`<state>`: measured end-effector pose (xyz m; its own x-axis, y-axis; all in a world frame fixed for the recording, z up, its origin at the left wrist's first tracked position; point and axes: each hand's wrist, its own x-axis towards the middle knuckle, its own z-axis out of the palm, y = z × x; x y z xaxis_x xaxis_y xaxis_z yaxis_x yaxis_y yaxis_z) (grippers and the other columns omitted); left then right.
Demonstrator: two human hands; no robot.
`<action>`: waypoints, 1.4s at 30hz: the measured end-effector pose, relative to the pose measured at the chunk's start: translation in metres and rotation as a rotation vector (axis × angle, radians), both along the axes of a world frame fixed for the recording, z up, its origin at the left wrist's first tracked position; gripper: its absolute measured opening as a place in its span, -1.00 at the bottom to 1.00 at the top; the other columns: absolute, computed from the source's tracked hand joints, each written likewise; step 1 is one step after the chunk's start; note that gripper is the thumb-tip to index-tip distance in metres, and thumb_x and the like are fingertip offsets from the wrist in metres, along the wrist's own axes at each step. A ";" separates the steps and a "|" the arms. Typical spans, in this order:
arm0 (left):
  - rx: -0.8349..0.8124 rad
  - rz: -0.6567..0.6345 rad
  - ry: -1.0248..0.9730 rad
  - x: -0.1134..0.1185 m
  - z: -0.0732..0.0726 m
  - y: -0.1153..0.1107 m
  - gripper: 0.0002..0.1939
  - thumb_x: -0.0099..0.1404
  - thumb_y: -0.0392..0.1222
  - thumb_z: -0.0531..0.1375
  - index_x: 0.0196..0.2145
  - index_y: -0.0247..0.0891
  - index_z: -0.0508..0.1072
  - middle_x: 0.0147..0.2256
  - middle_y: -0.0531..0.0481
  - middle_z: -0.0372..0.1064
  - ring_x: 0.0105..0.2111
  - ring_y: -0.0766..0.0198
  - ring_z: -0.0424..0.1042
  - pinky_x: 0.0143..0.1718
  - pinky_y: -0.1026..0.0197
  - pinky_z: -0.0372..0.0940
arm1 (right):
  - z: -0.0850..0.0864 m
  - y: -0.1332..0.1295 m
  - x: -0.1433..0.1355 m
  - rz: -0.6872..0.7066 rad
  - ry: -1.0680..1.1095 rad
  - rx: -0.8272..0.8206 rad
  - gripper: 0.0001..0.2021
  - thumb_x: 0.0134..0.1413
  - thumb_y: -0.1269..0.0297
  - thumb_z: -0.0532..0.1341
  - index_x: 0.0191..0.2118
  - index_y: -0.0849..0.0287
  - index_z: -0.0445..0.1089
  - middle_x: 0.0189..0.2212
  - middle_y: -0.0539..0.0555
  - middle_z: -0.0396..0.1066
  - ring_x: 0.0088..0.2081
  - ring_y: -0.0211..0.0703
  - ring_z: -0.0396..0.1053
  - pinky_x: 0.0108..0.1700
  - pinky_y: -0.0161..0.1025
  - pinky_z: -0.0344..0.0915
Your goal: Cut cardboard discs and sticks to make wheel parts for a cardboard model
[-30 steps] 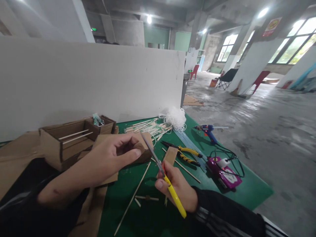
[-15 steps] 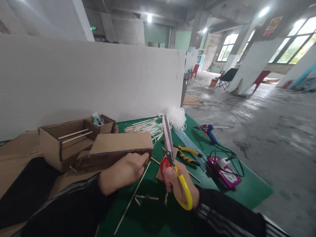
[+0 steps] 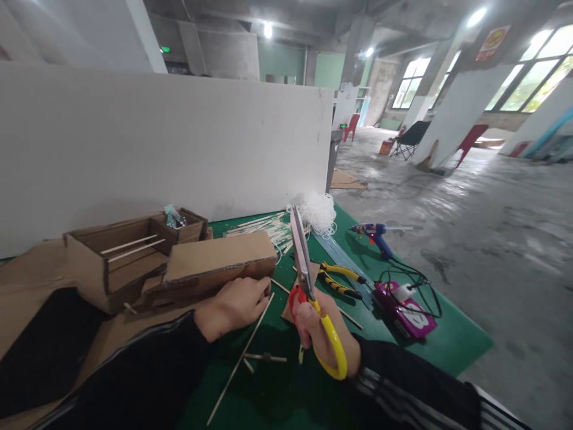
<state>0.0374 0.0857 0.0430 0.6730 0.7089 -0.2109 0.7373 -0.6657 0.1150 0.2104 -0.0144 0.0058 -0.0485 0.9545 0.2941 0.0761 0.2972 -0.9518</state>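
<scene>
The right hand [image 3: 329,334] is closed around the red and yellow handles of the scissors [image 3: 304,260], and the blades stand up together, tips toward eleven o'clock. The left hand [image 3: 235,304], at about ten o'clock from the right one, lies with its back upward and its fingers bent, at the near side of the box [image 3: 224,254]. I cannot tell if these fingers hold something, because the hand itself hides it. The box is at twelve o'clock from this hand, just beside it.

A cardboard piece [image 3: 287,312] lies at ten o'clock from the right hand, partly hidden by it. At six o'clock from the left hand, a long stick [image 3: 242,358] crosses the green table [image 3: 465,340] on a slant, and a short stick [image 3: 280,359] with a dark lump is near.

Farther out, the pliers [image 3: 342,272] rest at twelve o'clock from the right hand, the glue gun [image 3: 379,242] at one, and the purple power strip [image 3: 405,319] between two and three. White string [image 3: 316,212] is heaped at twelve, beyond the pliers. At ten o'clock from the left hand stands a divided box [image 3: 89,263], with two sticks across it.
</scene>
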 end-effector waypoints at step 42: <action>-0.031 0.096 -0.438 -0.054 0.126 0.032 -0.74 0.42 -0.02 0.09 -0.05 -0.22 0.31 -0.45 0.14 0.35 -0.44 0.31 0.28 -0.38 0.32 0.15 | 0.005 -0.002 -0.001 0.041 -0.024 0.034 -0.53 0.28 -0.22 0.02 -0.41 0.09 0.15 -0.69 -0.16 0.10 -0.62 -0.31 0.04 -0.50 -0.26 0.00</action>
